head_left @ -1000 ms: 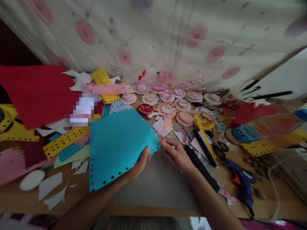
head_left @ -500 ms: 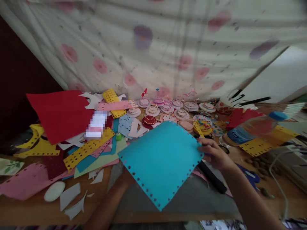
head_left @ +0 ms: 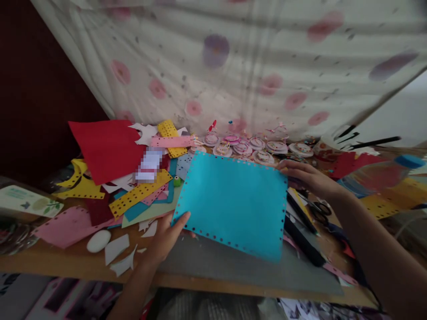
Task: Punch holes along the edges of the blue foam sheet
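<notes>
A bright blue sheet [head_left: 230, 204], with small holes punched along its edges, is held above a grey mat [head_left: 213, 262]. My left hand [head_left: 170, 233] grips its lower left corner, thumb on top and the other fingers underneath. At the upper right corner, my right hand [head_left: 307, 178] pinches the sheet, with part of its fingers behind the edge. Below my right hand lie a black-handled tool [head_left: 302, 235] and a pair of scissors [head_left: 318, 208].
Small decorated paper hats [head_left: 276, 147] stand along the curtain. Left are a red sheet [head_left: 106, 149], punched yellow strips [head_left: 140, 193], a white oval object [head_left: 98, 241] and paper scraps [head_left: 116, 249]. A plastic bottle [head_left: 376, 175] lies at the right.
The blue sheet has turned from a diamond position to nearly square-on. My left hand has come out from beneath it to its lower left corner. The view has shifted left.
</notes>
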`<state>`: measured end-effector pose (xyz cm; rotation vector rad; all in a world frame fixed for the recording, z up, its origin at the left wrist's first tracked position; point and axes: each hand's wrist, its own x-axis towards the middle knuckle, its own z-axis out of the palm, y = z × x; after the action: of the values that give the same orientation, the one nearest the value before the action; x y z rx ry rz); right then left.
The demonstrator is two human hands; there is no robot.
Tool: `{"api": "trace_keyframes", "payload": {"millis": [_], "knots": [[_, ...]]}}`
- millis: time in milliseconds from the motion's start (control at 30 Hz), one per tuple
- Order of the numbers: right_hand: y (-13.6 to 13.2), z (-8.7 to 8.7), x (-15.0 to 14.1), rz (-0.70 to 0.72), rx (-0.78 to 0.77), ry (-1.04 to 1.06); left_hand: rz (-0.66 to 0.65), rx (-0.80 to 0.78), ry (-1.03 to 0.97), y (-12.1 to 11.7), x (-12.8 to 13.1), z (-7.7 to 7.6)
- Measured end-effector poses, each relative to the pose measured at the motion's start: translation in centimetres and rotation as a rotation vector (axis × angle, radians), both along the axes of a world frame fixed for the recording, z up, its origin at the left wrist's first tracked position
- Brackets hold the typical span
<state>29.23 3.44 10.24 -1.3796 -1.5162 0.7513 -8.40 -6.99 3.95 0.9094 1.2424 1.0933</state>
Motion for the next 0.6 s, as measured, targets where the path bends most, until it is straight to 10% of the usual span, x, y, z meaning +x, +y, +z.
{"api": "trace_keyframes", "payload": {"millis": [367, 600], "knots": [[-8.7, -1.4, -4.2, 0.156, -0.046, -0.058, 0.133, 0.016, -0.13, -2.7, 3.3, -1.2], [-12.3, 1.3, -5.8, 0.147, 0.13, -0.435, -0.065, -0.102, 0.242, -6.6, 0.8, 0.5]]}}
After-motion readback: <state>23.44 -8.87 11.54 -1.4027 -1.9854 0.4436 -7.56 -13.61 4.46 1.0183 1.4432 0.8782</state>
